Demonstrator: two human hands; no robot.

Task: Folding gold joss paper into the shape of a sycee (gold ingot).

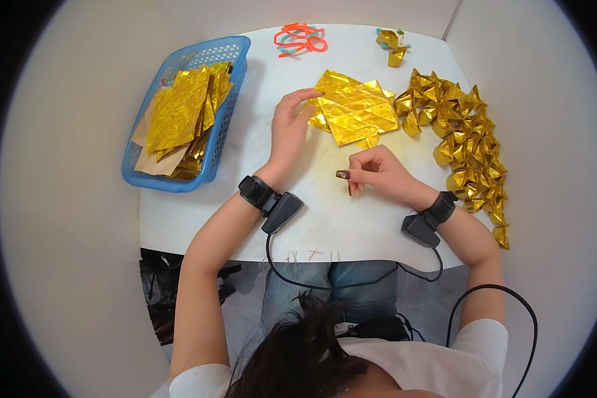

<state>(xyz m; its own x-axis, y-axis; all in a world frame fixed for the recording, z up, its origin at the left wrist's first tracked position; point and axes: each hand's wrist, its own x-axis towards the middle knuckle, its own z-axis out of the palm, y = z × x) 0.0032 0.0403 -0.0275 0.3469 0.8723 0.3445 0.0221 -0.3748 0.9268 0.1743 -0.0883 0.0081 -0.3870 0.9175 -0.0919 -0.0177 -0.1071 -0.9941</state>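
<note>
Several gold foil sheets (363, 114) lie overlapping on the white table, and the top one is crossed by crease lines. At their left edge is my left hand (290, 130), its fingers stretched out and apart, with the fingertips touching the foil. Just below the sheets, nearer to me, my right hand (381, 174) hovers with its fingers curled in toward the thumb; nothing shows in it. To the right, a long heap of folded gold foil pieces (467, 136) runs down the table's side.
A blue plastic basket (209, 169) at the left holds more gold sheets and brown paper. Orange and teal bands (302, 40) lie at the back, with a small gold foil ornament (395, 48) farther right. Cables hang from black wristbands (257, 192) on my wrists. White walls stand around the table.
</note>
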